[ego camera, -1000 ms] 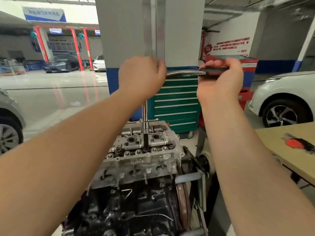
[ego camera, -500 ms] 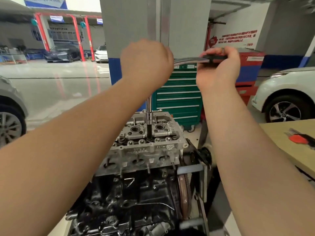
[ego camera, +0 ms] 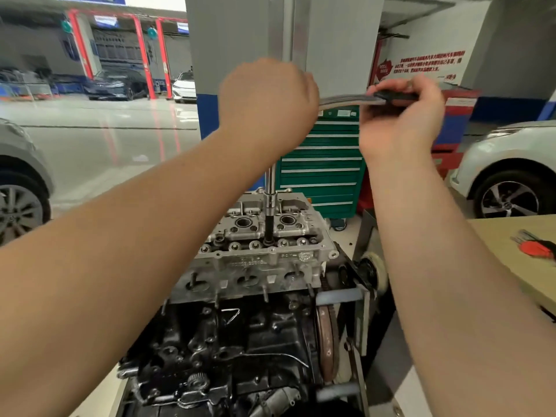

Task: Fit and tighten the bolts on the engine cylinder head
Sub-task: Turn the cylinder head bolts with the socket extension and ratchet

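Steel runs the whole length of the tool: a ratchet wrench (ego camera: 352,100) with a long extension bar (ego camera: 271,188) dropping to a socket (ego camera: 268,227) seated in the cylinder head (ego camera: 258,251). The left hand (ego camera: 267,100) is clenched over the top of the wrench where it meets the bar, and the right hand (ego camera: 400,118), at 3 o'clock from it, grasps the dark grip of the handle.

With the turning force applied so high above the bolt, the likeliest fault is the bar leaning off vertical; the socket could then ride up and slip, rounding the bolt head or throwing the hands forward. Uneven pull from the right hand, or slack downward pressure from the left, would cause it.

The cylinder head sits at 6 o'clock from the hands, bare cast aluminium, pale and clean against the black, oily engine block (ego camera: 234,350) beneath it. Two round bores flank the socket at 9 and 3 o'clock. A row of small fasteners runs along the near edge. The bolt under the socket is hidden, so its seating cannot be judged.
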{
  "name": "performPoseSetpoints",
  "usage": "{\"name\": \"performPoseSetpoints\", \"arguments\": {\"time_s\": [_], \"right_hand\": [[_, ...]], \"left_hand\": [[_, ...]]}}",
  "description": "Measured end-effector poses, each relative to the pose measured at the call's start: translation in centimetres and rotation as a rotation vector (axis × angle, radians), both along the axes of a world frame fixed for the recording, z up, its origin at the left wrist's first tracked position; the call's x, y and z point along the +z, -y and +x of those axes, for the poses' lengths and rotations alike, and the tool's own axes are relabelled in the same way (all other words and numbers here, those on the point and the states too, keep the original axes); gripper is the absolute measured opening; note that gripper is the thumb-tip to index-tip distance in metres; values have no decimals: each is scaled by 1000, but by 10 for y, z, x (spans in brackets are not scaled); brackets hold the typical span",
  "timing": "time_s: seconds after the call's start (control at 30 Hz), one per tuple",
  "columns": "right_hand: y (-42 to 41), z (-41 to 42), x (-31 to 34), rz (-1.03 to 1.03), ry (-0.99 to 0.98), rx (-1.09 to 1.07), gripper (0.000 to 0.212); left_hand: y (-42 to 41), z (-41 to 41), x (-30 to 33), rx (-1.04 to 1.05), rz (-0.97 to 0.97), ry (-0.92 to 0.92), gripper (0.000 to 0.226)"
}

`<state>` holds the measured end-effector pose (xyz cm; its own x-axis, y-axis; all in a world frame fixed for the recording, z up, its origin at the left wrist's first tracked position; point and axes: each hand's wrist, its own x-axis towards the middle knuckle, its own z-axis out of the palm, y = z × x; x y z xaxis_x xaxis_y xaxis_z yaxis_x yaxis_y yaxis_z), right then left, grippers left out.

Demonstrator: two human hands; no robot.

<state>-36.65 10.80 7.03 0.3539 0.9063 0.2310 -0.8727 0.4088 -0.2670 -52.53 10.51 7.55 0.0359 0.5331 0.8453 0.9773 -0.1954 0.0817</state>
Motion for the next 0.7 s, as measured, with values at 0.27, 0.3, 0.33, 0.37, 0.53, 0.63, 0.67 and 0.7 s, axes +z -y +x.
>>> {"name": "performPoseSetpoints", "arguments": {"time_s": [0.27,0.3,0.33,0.37,0.53,0.63,0.67,0.7], "right_hand": [[71,-3,-35,137,131,-232,37],[78,-4,-40,56,179,-303,35],[78,-3,-42,-3,202,-337,28],[76,-4,-40,2,196,-330,25],[17,-1,-14,63,22,3,15],[-7,-1,-2,-81,-3,27,17],[-3,1,-1,-63,16,16,13],[8,2,-4,-1,29,25,8]], "left_hand": [[-17,-11,4,-706,-301,313,48],[-12,-9,0,-754,-266,307,48],[-10,-7,-2,-747,-214,285,50],[-9,-7,-4,-706,-159,256,51],[2,-7,-1,-68,16,-68,49],[-1,10,1,52,10,-116,45],[-8,8,3,27,-10,-64,47],[-19,2,5,-53,-50,7,50]]}}
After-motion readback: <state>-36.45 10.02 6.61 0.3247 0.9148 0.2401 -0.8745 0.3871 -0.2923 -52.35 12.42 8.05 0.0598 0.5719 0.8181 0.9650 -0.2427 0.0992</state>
